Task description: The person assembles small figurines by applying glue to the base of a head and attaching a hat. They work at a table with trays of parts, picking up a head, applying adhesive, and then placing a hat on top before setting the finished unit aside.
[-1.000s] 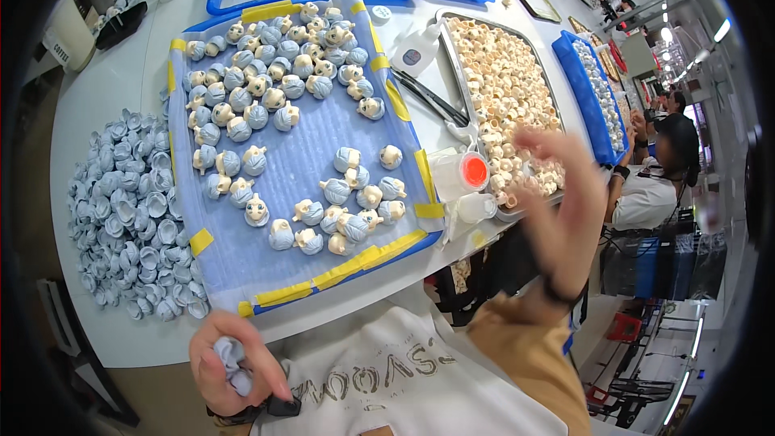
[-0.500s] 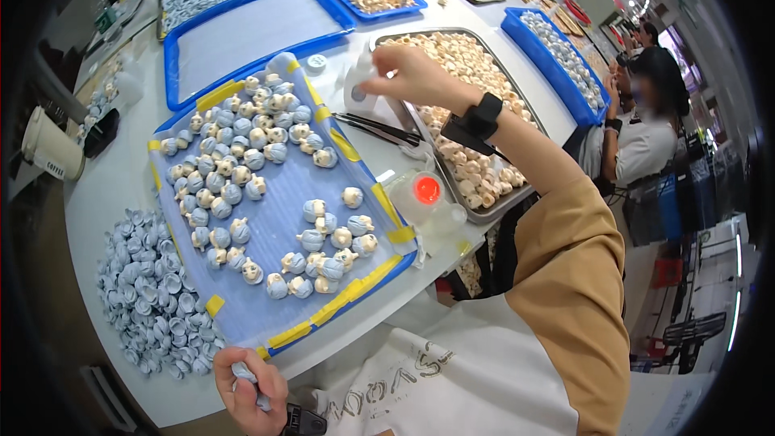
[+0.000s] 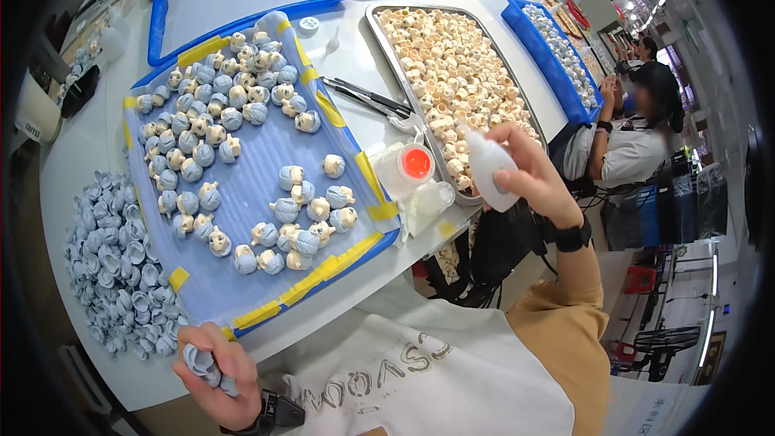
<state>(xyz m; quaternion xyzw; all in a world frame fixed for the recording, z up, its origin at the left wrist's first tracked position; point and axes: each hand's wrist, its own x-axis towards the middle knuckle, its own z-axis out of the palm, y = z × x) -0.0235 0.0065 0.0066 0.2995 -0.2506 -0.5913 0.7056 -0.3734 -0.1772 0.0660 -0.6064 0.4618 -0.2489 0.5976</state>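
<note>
My right hand (image 3: 533,173) is closed round a small white squeeze bottle (image 3: 489,169), its narrow nozzle pointing up and away from me. It is held above the near right corner of a metal tray (image 3: 379,32) heaped with cream-coloured hollow doll heads (image 3: 452,73). At the lower left, my left hand (image 3: 218,379) is curled round light-blue cup-shaped shells (image 3: 198,362), with at least two showing between the fingers. A pile of matching blue shells (image 3: 121,266) lies just beyond it. Cream heads with blue caps (image 3: 286,208) stand in groups on a paper-lined blue tray (image 3: 266,133) edged with yellow tape.
Black tweezers (image 3: 367,97) lie between the trays, near a small white pointed piece (image 3: 333,42) and a white round lid (image 3: 308,26). A jar with a red-orange top (image 3: 416,163) stands by the metal tray. Another person (image 3: 638,137) sits at the right.
My right hand has lifted the white bottle off the table and brought it right and nearer to me. The left hand has turned, so the blue shells show more. The whole view has shifted.
</note>
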